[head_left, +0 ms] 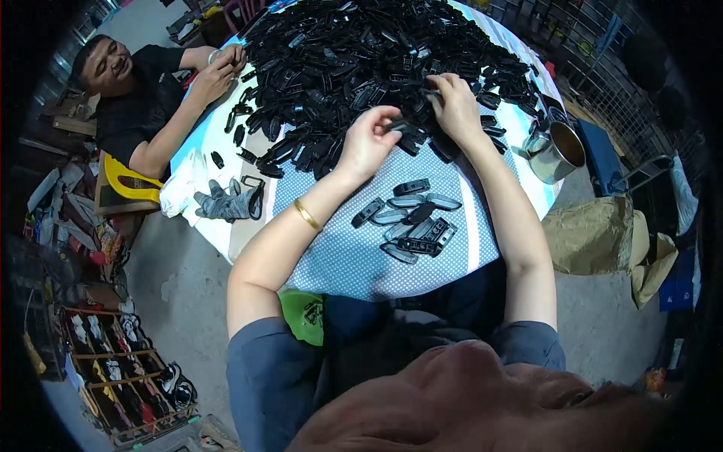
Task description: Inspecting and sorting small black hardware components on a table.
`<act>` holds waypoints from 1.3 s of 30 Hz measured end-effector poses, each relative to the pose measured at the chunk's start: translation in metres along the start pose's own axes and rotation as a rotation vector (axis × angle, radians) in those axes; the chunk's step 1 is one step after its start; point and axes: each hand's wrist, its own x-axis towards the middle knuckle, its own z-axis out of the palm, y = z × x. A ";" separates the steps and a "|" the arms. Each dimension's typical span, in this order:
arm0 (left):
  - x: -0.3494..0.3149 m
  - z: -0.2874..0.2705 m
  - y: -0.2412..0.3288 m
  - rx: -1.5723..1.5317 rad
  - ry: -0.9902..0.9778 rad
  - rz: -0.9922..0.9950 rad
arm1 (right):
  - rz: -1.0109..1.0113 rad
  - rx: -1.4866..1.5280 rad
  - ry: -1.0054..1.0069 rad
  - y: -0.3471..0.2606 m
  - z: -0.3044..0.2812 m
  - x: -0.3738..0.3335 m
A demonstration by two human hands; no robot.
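Observation:
A big heap of small black plastic parts (339,68) covers the far half of the table. At its near edge my left hand (369,143), a gold bangle on its wrist, is curled with a small dark part (399,126) between thumb and fingers. To its right, my right hand (457,109) reaches into the heap, thumb and fingers closing on a small black part whose details I cannot make out. Nearer to me, a small group of black and grey oblong parts (422,215) lies loose on the patterned tablecloth (331,256), apart from the heap.
Left of the heap lie a grey glove (226,203) and a white cloth (179,184). A co-worker (139,105) sits there, hands at the heap's edge. A metal pot (559,153) stands at the table's right edge. Below the near edge is a green container (305,309) with dark parts.

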 end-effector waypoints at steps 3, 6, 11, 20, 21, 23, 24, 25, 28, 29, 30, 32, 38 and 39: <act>0.002 -0.011 -0.004 -0.169 -0.096 -0.141 | 0.012 -0.123 0.018 0.022 0.011 -0.009; -0.015 -0.011 0.006 0.641 -0.350 0.213 | 0.255 0.068 -0.363 0.021 0.000 -0.006; -0.034 -0.004 0.015 0.881 -0.364 0.385 | 0.185 0.074 -0.294 0.018 -0.011 -0.005; -0.022 -0.008 0.017 0.465 -0.244 0.070 | 0.200 0.155 -0.038 0.017 -0.015 -0.001; -0.020 -0.010 0.016 0.367 -0.256 -0.100 | 0.277 0.140 -0.049 0.019 -0.017 -0.001; -0.019 -0.012 0.018 0.248 -0.267 -0.137 | 0.260 0.023 -0.008 0.031 -0.022 0.002; -0.020 -0.012 0.019 0.149 -0.245 -0.140 | 0.226 -0.065 -0.033 0.034 -0.026 0.001; -0.019 -0.012 0.018 0.047 -0.226 -0.145 | 0.227 -0.067 -0.033 0.038 -0.026 0.000; -0.018 -0.013 0.021 -0.087 -0.254 -0.215 | 0.210 0.166 -0.283 0.038 -0.021 -0.002; -0.019 -0.013 0.020 -0.166 -0.268 -0.270 | 0.172 0.157 -0.287 0.037 -0.015 -0.003; -0.019 -0.012 0.018 -0.253 -0.257 -0.298 | 0.152 0.098 -0.322 0.036 -0.008 -0.002; -0.019 -0.010 0.016 -0.287 -0.261 -0.319 | 0.135 0.040 -0.355 0.041 0.003 0.000; -0.020 -0.010 0.006 -0.306 -0.285 -0.351 | 0.387 -0.097 -0.745 0.048 0.006 0.015; -0.020 -0.010 0.005 -0.308 -0.300 -0.348 | 0.388 -0.095 -0.766 0.048 0.004 0.015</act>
